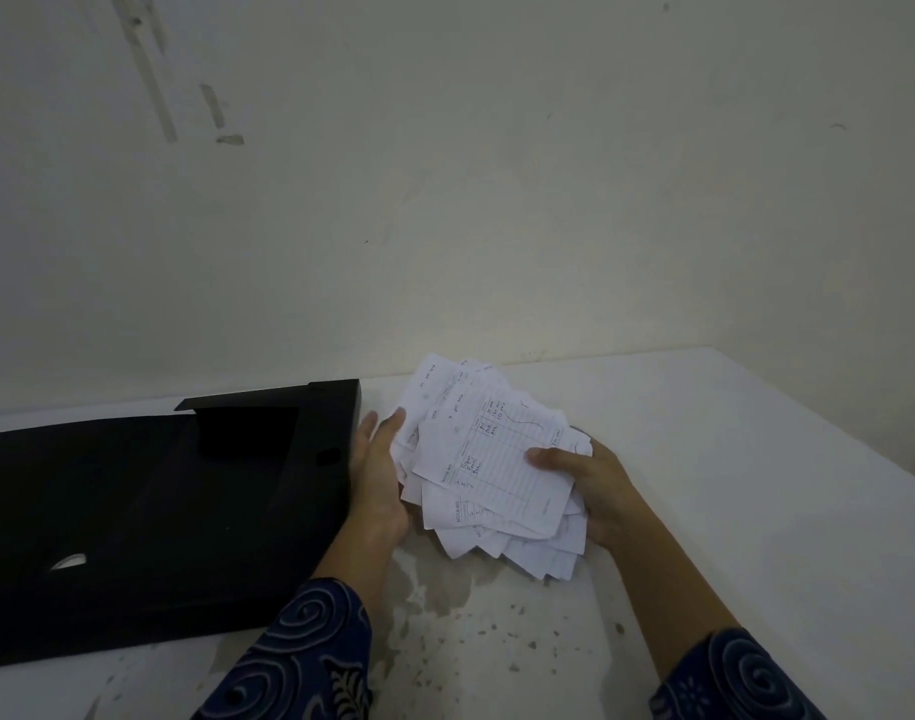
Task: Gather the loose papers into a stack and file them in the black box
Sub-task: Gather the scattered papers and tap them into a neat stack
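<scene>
Behind the desk (731, 459) a pale, scuffed wall (445, 174) fills the upper half of my view, with a few grey streaks and a chipped patch toward its upper left. I see the desk as white, with a brownish stain and dark specks on the near part between my two forearms.

My left hand (377, 480) lies palm inward against the left edge of the papers (492, 470), fingers reaching up along that edge, thumb on the side toward the black box (149, 522). My right hand (595, 485) cups the bundle from the right, its thumb pressed across the top sheet and its fingers hidden underneath. So both grips are closed on the same untidy bundle, pressing it from either side. I see the sheets fanned and skewed, corners sticking out toward me and away; the top one is a ruled form with handwriting. I cannot tell whether the lowest sheets touch the desk.

I see the black box lying flat on the desk just left of my left hand, a flap at its far end. Dark blue patterned sleeves (310, 652) cover both forearms near the bottom edge.
</scene>
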